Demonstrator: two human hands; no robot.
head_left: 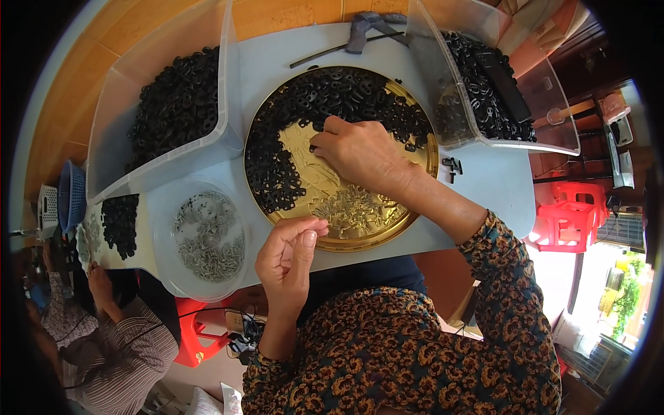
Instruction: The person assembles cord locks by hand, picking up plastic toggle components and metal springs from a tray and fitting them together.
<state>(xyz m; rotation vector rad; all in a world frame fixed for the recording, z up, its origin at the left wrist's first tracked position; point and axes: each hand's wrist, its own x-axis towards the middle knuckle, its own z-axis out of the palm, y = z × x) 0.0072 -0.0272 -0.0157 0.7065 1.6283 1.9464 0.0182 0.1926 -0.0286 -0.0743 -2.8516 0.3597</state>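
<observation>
A round gold tray [304,166] lies on the table, heaped with small black plastic parts [332,93] along its far and left sides. Small shiny metal pieces [356,211] are piled at its near side. My right hand [363,155] reaches over the tray's middle, fingers pinched, with a small black plastic part [312,147] at the fingertips. Just off the tray's near edge, my left hand [287,259] is held up with thumb and fingers drawn together. Whatever is between them is too small to make out.
Clear plastic bins [223,117] [484,143] of black parts flank the tray. A round tub [162,259] of metal pieces stands at left. Several black pieces [452,168] lie right of the tray. Other people sit at left; red stools [567,218] stand at right.
</observation>
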